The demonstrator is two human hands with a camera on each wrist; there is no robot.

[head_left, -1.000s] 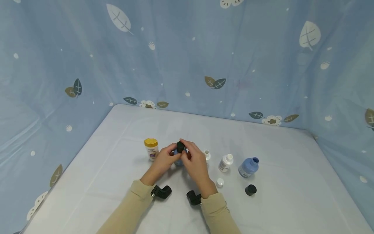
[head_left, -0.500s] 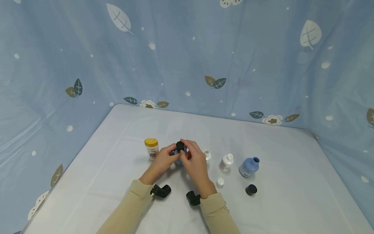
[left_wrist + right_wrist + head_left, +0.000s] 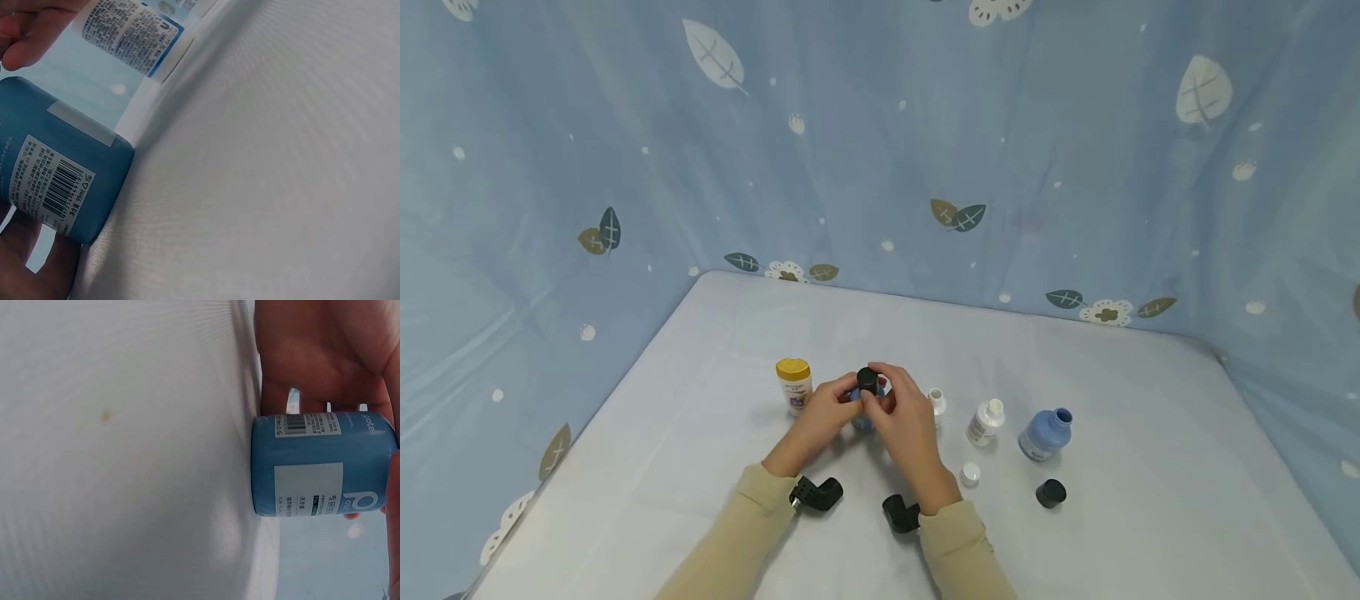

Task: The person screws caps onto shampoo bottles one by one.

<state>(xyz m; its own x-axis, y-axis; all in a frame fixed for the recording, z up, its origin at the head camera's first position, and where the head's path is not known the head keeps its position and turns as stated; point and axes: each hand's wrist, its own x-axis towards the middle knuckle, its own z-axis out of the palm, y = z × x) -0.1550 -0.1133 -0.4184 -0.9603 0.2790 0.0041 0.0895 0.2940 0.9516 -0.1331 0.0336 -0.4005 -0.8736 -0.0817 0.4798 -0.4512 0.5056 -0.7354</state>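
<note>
A blue bottle (image 3: 862, 422) with a black cap (image 3: 867, 380) stands upright on the white table between both hands. My left hand (image 3: 822, 418) holds the bottle's body from the left; its fingers are partly hidden in the head view. With thumb and fingers, my right hand (image 3: 907, 427) pinches the cap from the right. The left wrist view shows the barcode label on the blue bottle (image 3: 65, 165), close to the table surface. A pale front label faces the right wrist camera on the blue bottle (image 3: 306, 456).
A white bottle with a yellow cap (image 3: 794, 387) stands left of the hands. To the right are white bottles, one an uncapped white bottle (image 3: 985, 423), and an uncapped blue bottle (image 3: 1047, 434). A white cap (image 3: 970, 474) and a loose black cap (image 3: 1051, 493) lie nearer the front.
Both hands stay at the blue bottle, with the right fingers shifting slightly around its black cap. The whole head view has moved a little, so everything appears slightly lower and further right.
</note>
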